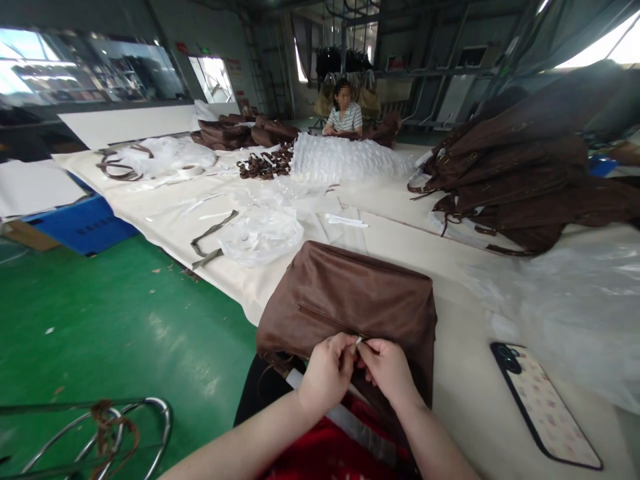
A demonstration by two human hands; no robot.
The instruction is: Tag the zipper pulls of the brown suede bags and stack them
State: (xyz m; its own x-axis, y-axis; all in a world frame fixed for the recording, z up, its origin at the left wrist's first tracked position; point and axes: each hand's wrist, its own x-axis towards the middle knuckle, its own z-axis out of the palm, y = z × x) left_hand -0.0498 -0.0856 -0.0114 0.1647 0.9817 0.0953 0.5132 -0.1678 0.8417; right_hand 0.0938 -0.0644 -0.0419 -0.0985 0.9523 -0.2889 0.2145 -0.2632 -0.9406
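A brown leather bag lies flat at the near edge of the cream-covered table, its zipper running across the front. My left hand and my right hand meet at the near end of that zipper. Both are closed in a pinch around a small white piece by the zipper pull. The bag's lower edge hangs over the table edge toward my lap.
A phone lies face down to the right. Clear plastic sheets and a pile of brown bags fill the right side. Loose straps, plastic bags and bubble wrap lie further back, where a seated person works. Green floor lies to the left.
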